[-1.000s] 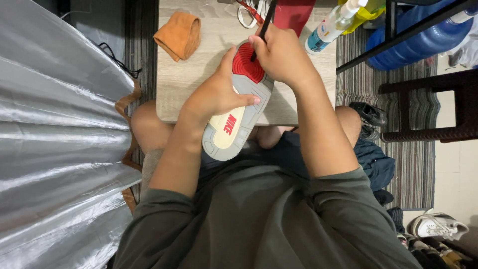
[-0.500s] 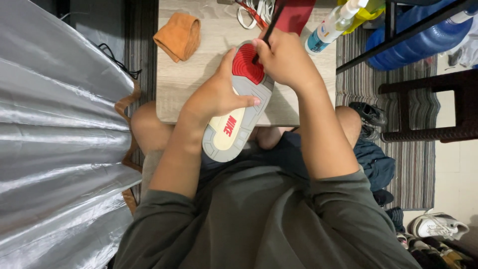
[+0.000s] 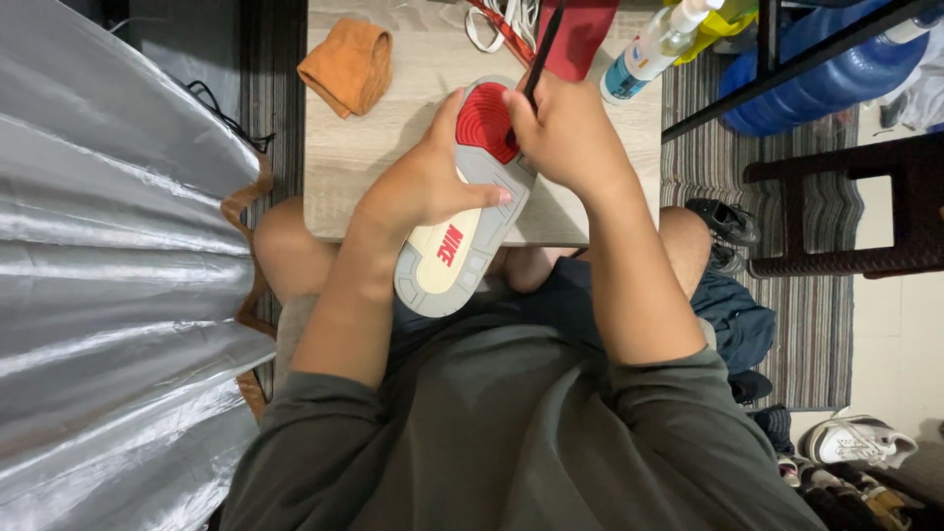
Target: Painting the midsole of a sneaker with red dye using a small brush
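A sneaker [image 3: 462, 246] lies sole-up across the near edge of a small wooden table [image 3: 393, 157]. Its sole is cream and grey with a red patch at the toe. My left hand [image 3: 423, 182] grips the shoe around its middle, thumb across the sole. My right hand [image 3: 565, 133] holds a thin dark brush handle [image 3: 543, 49], and the brush's tip is pressed to the red toe patch. The brush head is hidden by my fingers.
An orange cloth [image 3: 346, 64] lies on the table's far left. White laces [image 3: 497, 25], a red item [image 3: 580, 34] and a spray bottle [image 3: 654, 44] sit at the far edge. A silver curtain [image 3: 108, 275] hangs at left; a dark wooden stool [image 3: 855, 206] and shoes [image 3: 855, 442] stand at right.
My right hand has shifted slightly with the brush over the red toe patch. The shoe and my left hand have stayed put.
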